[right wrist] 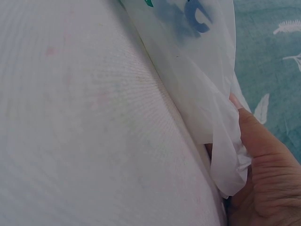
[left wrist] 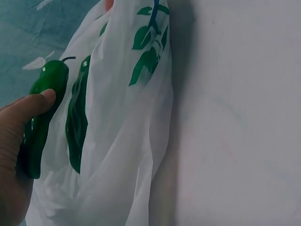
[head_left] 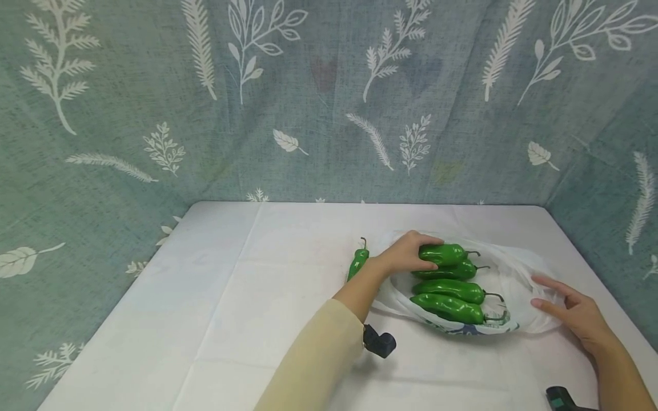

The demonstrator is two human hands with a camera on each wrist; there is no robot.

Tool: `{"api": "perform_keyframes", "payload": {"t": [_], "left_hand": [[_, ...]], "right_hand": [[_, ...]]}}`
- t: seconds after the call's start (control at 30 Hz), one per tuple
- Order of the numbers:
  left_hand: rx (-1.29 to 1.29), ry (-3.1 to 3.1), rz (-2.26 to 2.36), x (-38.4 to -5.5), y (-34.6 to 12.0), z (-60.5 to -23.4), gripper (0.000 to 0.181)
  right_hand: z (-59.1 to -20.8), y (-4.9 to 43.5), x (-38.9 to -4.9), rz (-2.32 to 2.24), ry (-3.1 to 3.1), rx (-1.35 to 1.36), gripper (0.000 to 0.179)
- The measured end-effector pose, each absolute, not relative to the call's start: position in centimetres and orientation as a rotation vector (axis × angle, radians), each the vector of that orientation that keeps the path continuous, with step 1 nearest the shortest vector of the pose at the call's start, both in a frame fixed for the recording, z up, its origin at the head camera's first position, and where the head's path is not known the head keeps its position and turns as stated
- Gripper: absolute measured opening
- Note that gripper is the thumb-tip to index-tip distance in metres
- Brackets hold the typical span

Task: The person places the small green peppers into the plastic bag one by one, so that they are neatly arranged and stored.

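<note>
Several glossy green peppers lie side by side in the mouth of a white plastic bag [head_left: 519, 268]. My left hand [head_left: 408, 252] grips the farthest green pepper [head_left: 449, 254], its thumb across the side in the left wrist view. Right beside that one lies a second pepper [left wrist: 77, 117], partly hidden by the bag's film. At the bag's right end, my right hand [head_left: 583, 317] pinches the plastic edge; its thumb [right wrist: 258, 134] presses the bag in the right wrist view, while most other fingers are hidden. Left of the bag, another green pepper [head_left: 358, 260] is partly covered by my left forearm.
A white cloth [head_left: 247, 319] covers the table. Blue-green leaf-patterned fabric [head_left: 329, 125] hangs behind it and at both sides. Dark wrist-camera parts [head_left: 379, 342] show below my left forearm, with another dark device [head_left: 560, 398] near my right wrist.
</note>
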State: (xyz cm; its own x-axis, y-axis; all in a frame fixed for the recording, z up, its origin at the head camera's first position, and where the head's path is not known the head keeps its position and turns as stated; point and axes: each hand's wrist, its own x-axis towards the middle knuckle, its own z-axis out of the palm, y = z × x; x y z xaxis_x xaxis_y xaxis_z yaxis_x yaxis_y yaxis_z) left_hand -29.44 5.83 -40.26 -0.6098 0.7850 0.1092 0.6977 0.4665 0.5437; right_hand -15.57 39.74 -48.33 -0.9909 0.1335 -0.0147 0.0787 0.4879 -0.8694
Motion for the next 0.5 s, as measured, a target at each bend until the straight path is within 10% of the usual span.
{"api": "perform_keyframes", "payload": {"t": [0.5], "left_hand": [[1.199, 2.696, 0.868, -28.4, 8.1, -41.0, 0.053]], "right_hand": [[-48.2, 39.7, -15.7, 1.544, -2.657, -0.189, 0.060]]}}
